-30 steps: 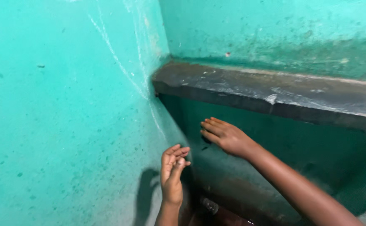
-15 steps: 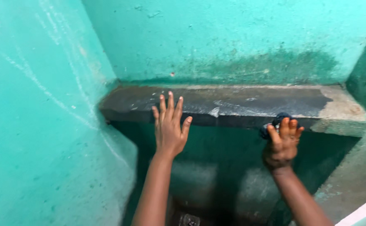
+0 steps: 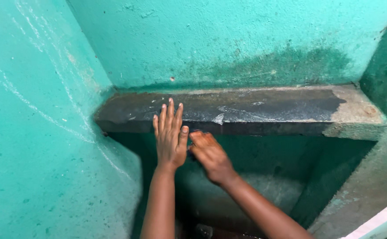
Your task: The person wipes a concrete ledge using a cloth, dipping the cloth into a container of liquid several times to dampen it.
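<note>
My left hand point(image 3: 170, 140) lies flat and open against the front edge of the dark, wet stone shelf point(image 3: 255, 108), with its fingers point(image 3: 170, 113) spread and pointing upward over the edge onto the top surface. The grip of this hand holds nothing; the palm presses on the shelf's front face near its left end.

My right hand point(image 3: 210, 156) sits just beside the left hand, below the shelf's front edge, with the knuckles turned toward the camera and the fingertips reaching toward the left thumb. The two hands are almost touching. The fingers are curled loosely; I cannot tell whether this grip encloses anything, because the palm side faces away from the camera.

The shelf runs horizontally between the rough turquoise plaster wall on the left point(image 3: 38, 132) and a darker green wall section on the right point(image 3: 385, 75). Its top is dark over most of its length, and a pale, bare cement patch point(image 3: 361, 110) shows at the right end. A turquoise back wall point(image 3: 228, 40) rises above the shelf, with a dark damp stain just over the shelf line. Beneath the shelf is a shadowed recess point(image 3: 264, 177), into which both forearms rise from below.
</note>
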